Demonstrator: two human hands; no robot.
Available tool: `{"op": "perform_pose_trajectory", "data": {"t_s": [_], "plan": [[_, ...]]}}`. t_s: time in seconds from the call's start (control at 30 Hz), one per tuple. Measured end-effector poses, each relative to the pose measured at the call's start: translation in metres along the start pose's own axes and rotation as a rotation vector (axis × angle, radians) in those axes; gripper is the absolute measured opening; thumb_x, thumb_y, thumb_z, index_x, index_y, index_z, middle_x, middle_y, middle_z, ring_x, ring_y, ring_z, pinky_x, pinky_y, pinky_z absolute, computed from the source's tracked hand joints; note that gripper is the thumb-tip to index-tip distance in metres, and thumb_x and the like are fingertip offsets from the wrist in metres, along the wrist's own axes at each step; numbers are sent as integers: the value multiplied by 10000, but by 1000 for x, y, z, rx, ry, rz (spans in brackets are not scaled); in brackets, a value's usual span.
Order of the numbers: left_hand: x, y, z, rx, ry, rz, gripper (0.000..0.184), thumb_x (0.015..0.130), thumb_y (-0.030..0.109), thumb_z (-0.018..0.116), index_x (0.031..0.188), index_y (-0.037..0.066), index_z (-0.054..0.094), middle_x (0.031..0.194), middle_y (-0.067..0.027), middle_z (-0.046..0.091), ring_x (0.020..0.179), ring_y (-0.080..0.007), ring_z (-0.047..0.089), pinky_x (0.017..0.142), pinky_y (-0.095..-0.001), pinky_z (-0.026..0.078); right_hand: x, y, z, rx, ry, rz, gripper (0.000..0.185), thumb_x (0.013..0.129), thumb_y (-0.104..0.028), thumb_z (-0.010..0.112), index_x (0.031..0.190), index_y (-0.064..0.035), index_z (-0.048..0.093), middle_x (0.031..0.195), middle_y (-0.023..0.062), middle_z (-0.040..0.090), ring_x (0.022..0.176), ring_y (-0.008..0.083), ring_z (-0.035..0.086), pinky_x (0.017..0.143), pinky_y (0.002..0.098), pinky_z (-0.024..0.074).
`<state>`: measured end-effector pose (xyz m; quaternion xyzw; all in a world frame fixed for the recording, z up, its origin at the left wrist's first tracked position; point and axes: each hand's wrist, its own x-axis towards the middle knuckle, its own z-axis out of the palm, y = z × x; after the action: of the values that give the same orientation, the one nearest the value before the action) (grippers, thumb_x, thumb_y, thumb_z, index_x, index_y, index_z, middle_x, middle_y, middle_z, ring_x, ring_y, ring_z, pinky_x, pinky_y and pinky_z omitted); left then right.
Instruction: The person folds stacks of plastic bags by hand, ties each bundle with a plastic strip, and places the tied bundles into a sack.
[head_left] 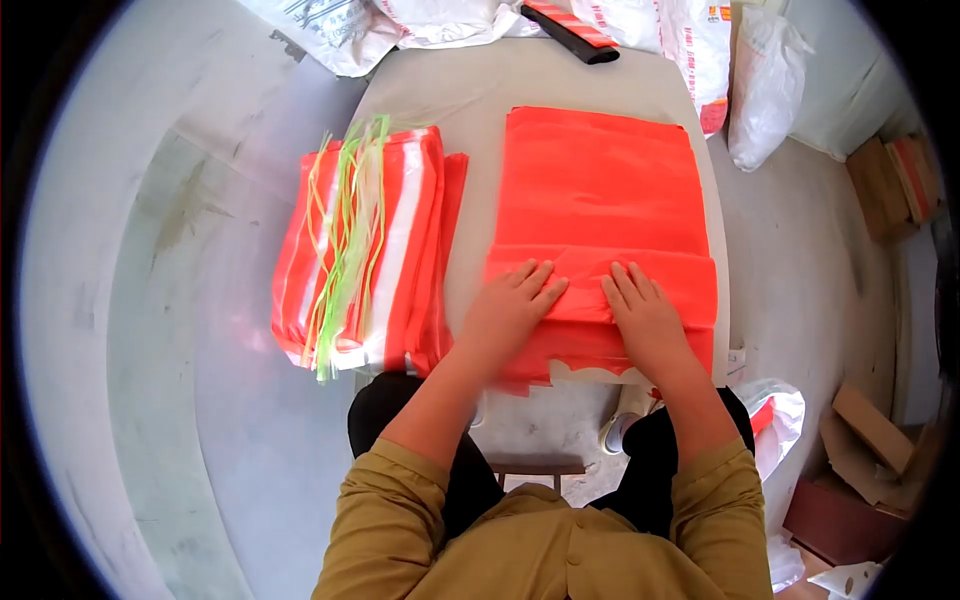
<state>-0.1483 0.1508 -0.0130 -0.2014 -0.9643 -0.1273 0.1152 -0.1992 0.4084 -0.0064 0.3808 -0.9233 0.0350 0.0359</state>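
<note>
Mustard shirt (520, 540) nearest my cam, then left hand (510, 308) and right hand (645, 315), both spread flat on red sheets (602, 180) atop the desk (430, 90). Looks like smoothing to me; calls for even pressure.

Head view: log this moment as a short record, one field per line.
Left hand: open, palm down on the red sheets
Right hand: open, palm down, beside the left hand
Right hand point: right hand
Red sheets: stacked on the table, near end uneven
Left side: red-and-white bundle, green strings on top
Far side: white sacks
Sheet count: cannot tell
</note>
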Motion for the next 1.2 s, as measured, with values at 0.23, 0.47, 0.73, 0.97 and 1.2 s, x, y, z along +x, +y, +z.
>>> {"op": "perform_pose_trajectory", "data": {"t_s": [0.23,0.47,0.73,0.97,1.2], "plan": [[-15,-18,-50,-129,42,-350,697,803,289,813,1403,29,571,1508,-211,502,1405,-393,463,1135,-492,417,-7,-8,-41,175,-103,-26,627,900,-277,733,1454,-60,536,1643,164,353,1537,375,291,1235,551,263],[-71,-77,-66,204,208,-876,628,857,366,762,1330,-21,618,1450,-245,534,1293,-447,507,1099,-502,434,-1,-9,-48,230,26,-30,567,876,-248,761,1397,-80,611,1619,176,388,1508,380,330,1221,526,312],[-82,-91,-62,275,201,-801,507,883,356,724,1210,-30,683,1436,-209,562,1202,-425,559,1039,-490,479,3,-19,-49,260,42,-88,559,861,-254,773,1372,-91,614,1596,187,410,1477,403,375,1184,532,362],[-75,-83,-70,249,126,-858,504,892,351,714,1233,-19,685,1417,-196,577,1196,-409,570,1024,-489,492,4,-22,-55,275,23,-78,540,869,-224,781,1368,-85,631,1627,164,379,1500,360,358,1181,461,392],[-84,-93,-58,229,196,-858,510,895,357,711,1246,-12,690,1373,-177,608,1201,-405,563,1037,-477,477,6,-22,-51,291,11,-109,506,883,-220,767,1346,-68,634,1628,170,376,1493,369,368,1182,451,392]]}}
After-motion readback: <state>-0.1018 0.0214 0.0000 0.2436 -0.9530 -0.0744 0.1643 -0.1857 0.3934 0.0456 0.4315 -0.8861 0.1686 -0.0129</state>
